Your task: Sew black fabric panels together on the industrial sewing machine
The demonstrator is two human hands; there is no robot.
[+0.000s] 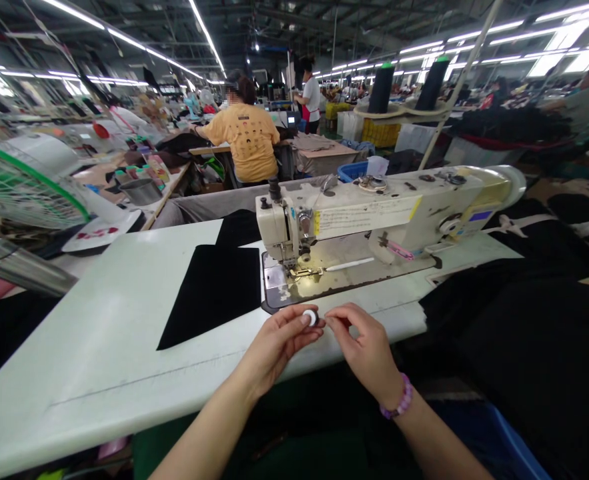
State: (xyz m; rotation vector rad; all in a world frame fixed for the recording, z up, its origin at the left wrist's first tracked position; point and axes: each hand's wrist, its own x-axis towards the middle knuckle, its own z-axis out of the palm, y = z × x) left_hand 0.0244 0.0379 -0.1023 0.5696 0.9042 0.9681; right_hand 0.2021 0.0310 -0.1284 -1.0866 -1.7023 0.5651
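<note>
Two hands are held at the table's (124, 320) near edge: a small white-centred disc (313, 318), seemingly a bobbin, is gripped by the left hand (277, 340), and the right hand (363, 341) is pinched closed beside it, on what cannot be told. The disc is held outside the sewing machine (399, 193); black cloth (219, 287) is laid beside the machine, so stitching seems not under way.

Strip lights (207, 37) are glowing beneath a dark roof (384, 17); windows (547, 65) are shining at right; a pale table (124, 333) is spanning the foreground.
</note>
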